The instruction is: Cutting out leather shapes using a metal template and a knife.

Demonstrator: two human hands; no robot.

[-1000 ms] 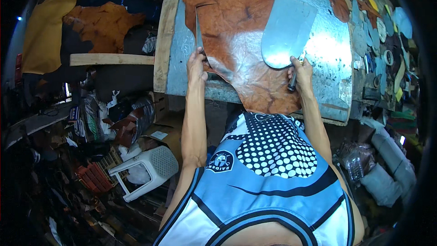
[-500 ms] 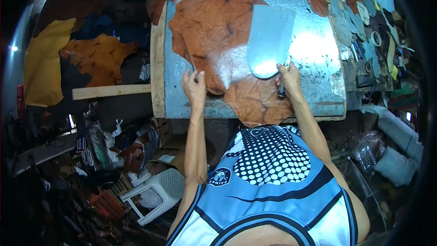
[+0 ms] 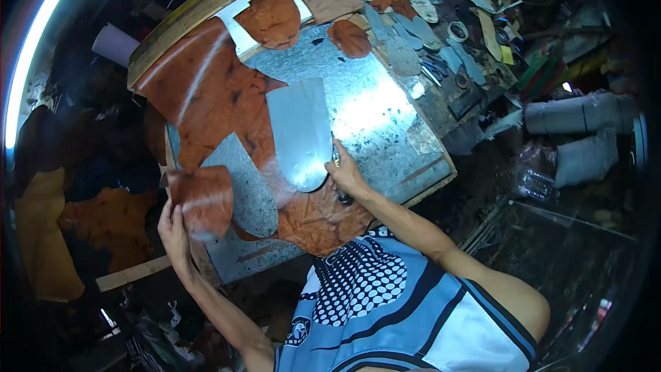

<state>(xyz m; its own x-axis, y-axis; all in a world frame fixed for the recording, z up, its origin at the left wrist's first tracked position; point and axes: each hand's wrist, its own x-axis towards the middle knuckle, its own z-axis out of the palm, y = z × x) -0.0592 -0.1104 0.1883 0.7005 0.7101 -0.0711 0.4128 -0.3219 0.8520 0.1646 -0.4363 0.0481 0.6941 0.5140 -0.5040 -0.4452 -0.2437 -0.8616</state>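
At the far left, a mustard sheet [image 3: 45, 234] hangs beside a ragged orange-brown hide [image 3: 113, 224]. Left of centre, your left hand [image 3: 175, 238] has its fingers clamped on the edge of a blurred brown leather piece [image 3: 204, 200], held over the counter [image 3: 399, 165]. Just right of it, a rounded opening in the large brown hide [image 3: 217, 89], glossy and dark-veined, bares speckled metal. At the middle of the frame, a smooth grey plate [image 3: 299, 131] with a rounded lower end lies on that hide. Your right hand [image 3: 349, 176] is at its lower right edge, fingers closed around a dark-handled tool [image 3: 344, 198]. At the right, clear plastic wrapping [image 3: 537, 169], contents too indistinct to tell, sits near a grey roll [image 3: 585, 114].
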